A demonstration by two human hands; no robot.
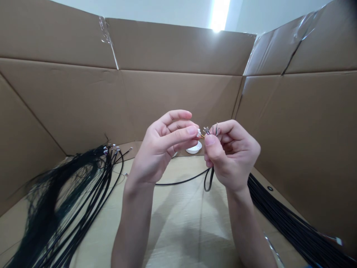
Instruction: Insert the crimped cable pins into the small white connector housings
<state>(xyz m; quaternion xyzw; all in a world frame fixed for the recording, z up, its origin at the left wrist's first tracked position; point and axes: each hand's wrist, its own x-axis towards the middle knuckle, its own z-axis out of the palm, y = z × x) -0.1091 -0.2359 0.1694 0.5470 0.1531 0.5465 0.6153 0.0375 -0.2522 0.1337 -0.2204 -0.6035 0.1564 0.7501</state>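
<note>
Between the thumb and fingers of my left hand (170, 141) is a small white connector housing (199, 133). My right hand (228, 152) pinches the end of a black cable (209, 181), whose thin wires (206, 130) fan out above the thumb with small metal tips. A yellowish wire (202, 136) runs from the right fingertips to the white housing. How deep it sits in the housing is hidden. Below the right hand the black cable hangs in a loop and trails left behind my left wrist.
A bundle of black cables (92, 208) with white connectors lies at left, beside a tangle of thin dark strands (50, 208). More black cables (290, 227) lie at right. A white bowl (194, 148) stands behind my hands. Cardboard walls (178, 48) surround the table (178, 219).
</note>
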